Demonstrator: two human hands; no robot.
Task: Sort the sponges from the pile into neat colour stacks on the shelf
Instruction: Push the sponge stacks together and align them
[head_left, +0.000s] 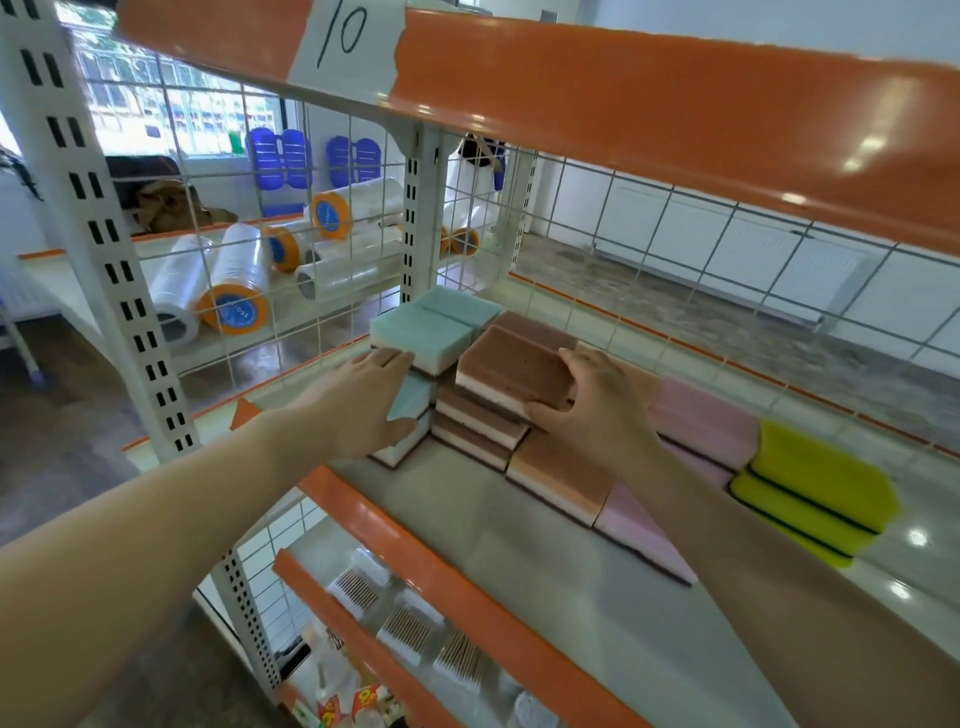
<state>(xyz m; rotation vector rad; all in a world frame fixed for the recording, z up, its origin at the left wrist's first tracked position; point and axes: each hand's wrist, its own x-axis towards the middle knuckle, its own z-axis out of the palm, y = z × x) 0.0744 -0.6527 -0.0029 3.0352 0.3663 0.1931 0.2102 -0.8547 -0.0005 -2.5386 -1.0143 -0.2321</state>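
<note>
The left hand (363, 400) covers the near face of the teal stack (434, 338), so how many teal sponges lie under the top pair cannot be counted, and the right hand (597, 400) hides the right end of the top brown sponge (511, 364) and what lies just behind it. The right forearm (727, 530) crosses the pink sponges (701, 421), hiding where the near pink one meets those farther back. On the lower shelf (467, 592), the packets by the bottom edge are cut off and too blurred to read, and the yellow sponges (815, 483) smear at their right ends.
</note>
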